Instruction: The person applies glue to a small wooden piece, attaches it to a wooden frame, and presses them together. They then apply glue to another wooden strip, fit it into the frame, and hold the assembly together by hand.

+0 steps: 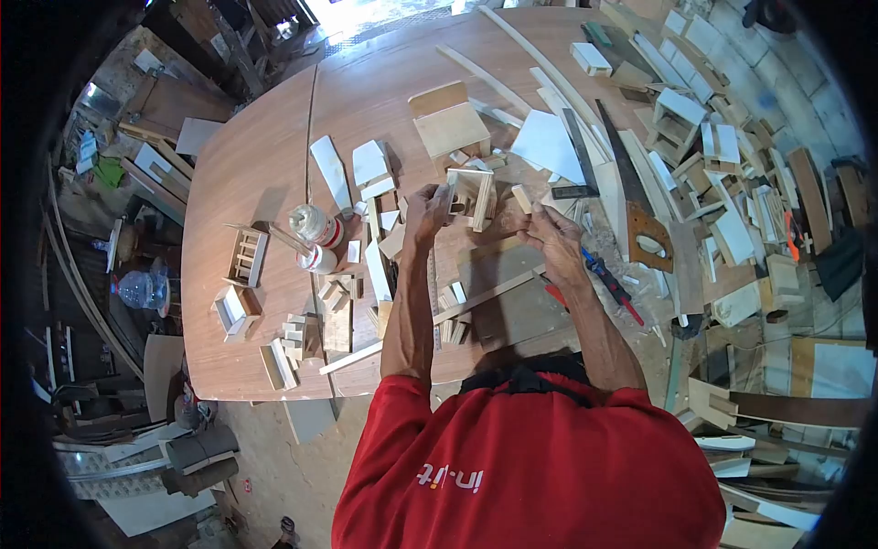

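Note:
My left hand (428, 212) grips the left side of a small open wooden frame (485, 197), a piece of miniature furniture with a pale top edge, held above the table. In my right hand (553, 236), fingers pinch a short light wood block (522, 199), apart from the frame and to its right. Below both hands lies a flat brown board (521, 306), with a long thin wood strip (494, 298) across it. Small wood offcuts lie close around my left wrist.
A glue jar (317, 224) and a white pot (317, 259) stand left on the table (274, 165). To the right lie a handsaw (647, 240), a try square (578, 165) and a screwdriver (611, 285). Wood scraps (732, 220) crowd the right side. Little wooden pieces (247, 254) sit at left.

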Demonstrator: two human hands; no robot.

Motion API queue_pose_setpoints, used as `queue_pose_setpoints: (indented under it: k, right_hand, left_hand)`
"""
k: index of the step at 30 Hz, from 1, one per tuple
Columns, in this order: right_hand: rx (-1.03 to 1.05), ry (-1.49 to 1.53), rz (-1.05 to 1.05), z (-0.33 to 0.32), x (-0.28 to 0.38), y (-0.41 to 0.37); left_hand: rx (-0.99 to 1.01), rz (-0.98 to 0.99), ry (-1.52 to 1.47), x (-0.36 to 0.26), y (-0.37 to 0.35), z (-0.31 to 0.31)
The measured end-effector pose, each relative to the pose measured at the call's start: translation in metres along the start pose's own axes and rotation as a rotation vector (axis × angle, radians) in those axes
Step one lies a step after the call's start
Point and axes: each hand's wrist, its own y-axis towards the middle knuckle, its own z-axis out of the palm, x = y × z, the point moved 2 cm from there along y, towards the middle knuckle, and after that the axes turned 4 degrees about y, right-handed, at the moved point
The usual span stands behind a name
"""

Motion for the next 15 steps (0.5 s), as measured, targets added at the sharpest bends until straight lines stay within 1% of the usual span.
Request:
queue_pose_setpoints:
  k: [2,3,5,6,8,9,11,15]
  right_hand:
    - [-0.09,0.052,-0.007,0.0,-0.001,-0.001]
    - [-0.1,0.032,-0.007,-0.019,0.006,-0.013]
    - [-0.162,0.038,0.004,-0.026,0.002,-0.015]
    - [-0.166,0.044,-0.001,-0.03,0.001,-0.016]
    - [-0.197,0.054,0.02,-0.04,-0.002,-0.018]
    - [-0.199,0.059,0.018,-0.042,-0.004,-0.019]
    - [-0.23,0.078,0.044,-0.048,-0.006,-0.023]
    - [-0.264,0.107,0.05,-0.06,-0.012,-0.025]
  left_hand:
    - [-0.021,0.003,-0.038,-0.005,0.003,-0.007]
    - [-0.013,-0.001,-0.058,-0.003,-0.008,0.01]
    - [0.079,0.054,0.03,-0.007,-0.009,0.003]
    - [0.085,0.057,0.036,-0.009,-0.008,0.004]
    - [0.028,-0.013,0.052,-0.01,-0.004,0.008]
    - [0.031,-0.011,0.057,-0.011,-0.003,0.009]
    - [0.072,0.022,0.063,-0.014,-0.001,0.011]
    - [0.138,0.001,0.028,-0.022,0.01,0.016]
